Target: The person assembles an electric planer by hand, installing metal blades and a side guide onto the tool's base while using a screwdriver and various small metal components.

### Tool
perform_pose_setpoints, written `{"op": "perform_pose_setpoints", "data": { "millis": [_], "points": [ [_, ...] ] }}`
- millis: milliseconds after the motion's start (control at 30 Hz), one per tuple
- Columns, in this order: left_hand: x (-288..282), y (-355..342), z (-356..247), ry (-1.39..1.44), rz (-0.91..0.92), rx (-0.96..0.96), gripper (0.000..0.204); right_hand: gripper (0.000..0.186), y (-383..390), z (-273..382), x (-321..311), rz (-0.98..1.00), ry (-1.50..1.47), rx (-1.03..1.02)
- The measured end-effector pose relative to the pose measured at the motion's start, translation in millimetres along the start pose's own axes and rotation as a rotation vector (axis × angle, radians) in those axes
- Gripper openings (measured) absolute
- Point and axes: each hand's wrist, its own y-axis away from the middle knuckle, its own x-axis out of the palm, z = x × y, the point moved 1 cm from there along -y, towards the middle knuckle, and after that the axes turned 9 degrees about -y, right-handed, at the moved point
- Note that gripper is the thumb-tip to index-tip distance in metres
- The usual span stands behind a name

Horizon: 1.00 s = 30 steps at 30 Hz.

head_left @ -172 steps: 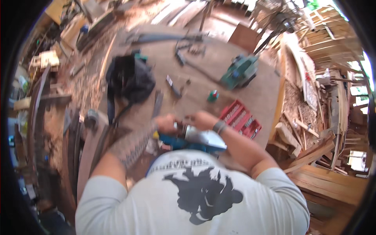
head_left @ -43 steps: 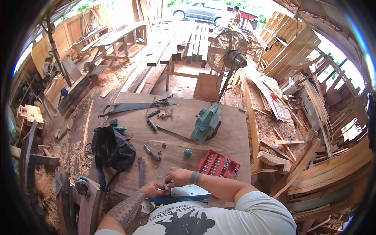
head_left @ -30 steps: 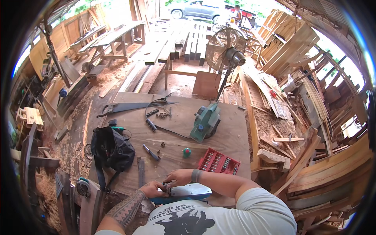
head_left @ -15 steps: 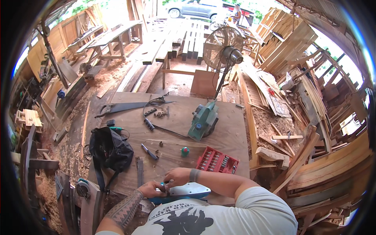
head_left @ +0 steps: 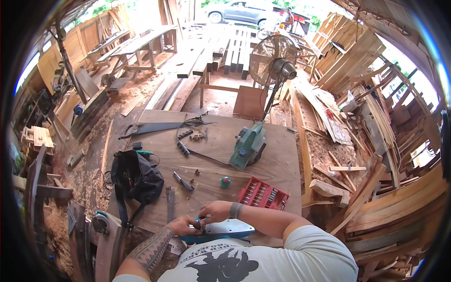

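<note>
Close to my body, a blue electric planer [head_left: 231,226] lies with its flat metal sole facing up. My left hand [head_left: 182,226] is closed at the planer's left end, where a bit of blue shows beside the fingers. Just above it my right hand [head_left: 215,211] is bent inward, its fingers pinched over the same end. Something small and dark sits between the fingertips, too covered to name. Beyond my right wrist, a red case [head_left: 264,193] of bits lies open. Left of my hands is a metal ruler [head_left: 170,205], with a screwdriver-like tool [head_left: 183,181] farther off.
The wooden tabletop [head_left: 206,160] also bears a green planer [head_left: 248,146] with its cord, a handsaw [head_left: 164,127], a black bag [head_left: 137,176] and a small green-and-red item [head_left: 225,182]. A fan [head_left: 275,61] stands behind. Lumber and shavings surround the table.
The whole view has shifted slightly, so the table and tools appear a little farther right. Both hands remain at the planer's left end, with barely any visible finger movement.
</note>
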Motion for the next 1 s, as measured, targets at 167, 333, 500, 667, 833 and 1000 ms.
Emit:
{"op": "perform_pose_setpoints", "data": {
  "millis": [167, 333, 500, 667, 833, 1000],
  "points": [
    [-0.2, -3.0, 2.3, -0.050, 0.005, 0.029, 0.037, 0.055, 1.1, 1.0, 0.8, -0.039, 0.005, 0.007],
    [3.9, -4.8, -0.7, 0.001, -0.038, 0.031, 0.030, 0.052, 0.6, -6.0, -2.2, -0.009, -0.004, 0.001],
    [4.4, -9.6, 1.4, 0.051, -0.018, 0.024, 0.030, 0.051, 9.3, -10.2, -3.7, -0.011, -0.004, -0.029],
    [3.8, -6.1, 21.8, 0.116, -0.013, 0.104, 0.054, 0.052, 7.2, -5.5, -1.5, -0.021, 0.102, 0.137],
    [11.0, -15.5, 28.4, 0.281, 0.036, -0.043, 0.040, 0.047, 13.3, -19.7, 15.9, -0.108, 0.004, 0.017],
    [20.6, -15.4, 31.6, 0.275, -0.032, 0.081, 0.034, 0.044, 5.9, -19.8, 22.6, -0.127, 0.019, -0.072]
  ]
}}
